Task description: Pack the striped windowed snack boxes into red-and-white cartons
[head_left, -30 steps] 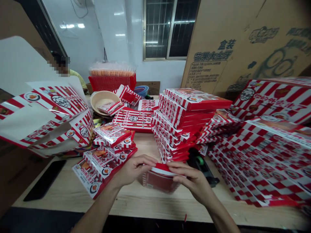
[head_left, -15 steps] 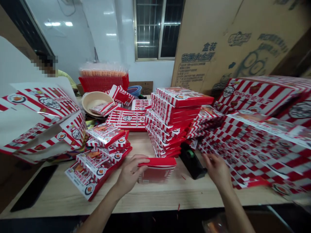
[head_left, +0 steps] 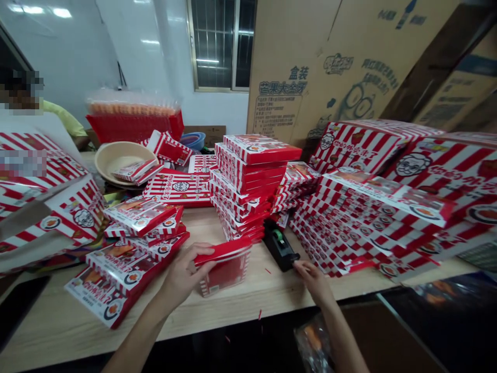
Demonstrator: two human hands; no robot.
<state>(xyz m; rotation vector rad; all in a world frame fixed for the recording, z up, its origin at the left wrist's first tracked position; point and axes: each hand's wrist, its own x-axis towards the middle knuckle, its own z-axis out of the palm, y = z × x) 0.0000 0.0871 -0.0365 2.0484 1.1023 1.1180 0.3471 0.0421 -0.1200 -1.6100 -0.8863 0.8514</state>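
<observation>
My left hand [head_left: 186, 272] grips a red-and-white striped box [head_left: 225, 272] by its side, and the box stands tilted on the light wooden table [head_left: 272, 295]. Its red top flap lies along the upper edge. My right hand [head_left: 314, 280] is apart from the box, its gathered fingertips at the end of a black tape dispenser [head_left: 278, 246] with a green core. I cannot tell whether those fingers hold a strip of tape. A tall stack of striped boxes [head_left: 248, 176] rises just behind the held box.
Low stacks of boxes [head_left: 132, 259] lie left of my left hand, and a wide bank of striped boxes [head_left: 368, 223] fills the right. Behind stand a beige bowl [head_left: 101, 163] and a red basket [head_left: 128, 127]. A person in a yellow sleeve [head_left: 58, 116] is at back left.
My right hand has moved from the stacks on the right to the tape dispenser. The box now tilts more in my left hand, and the view has swung right.
</observation>
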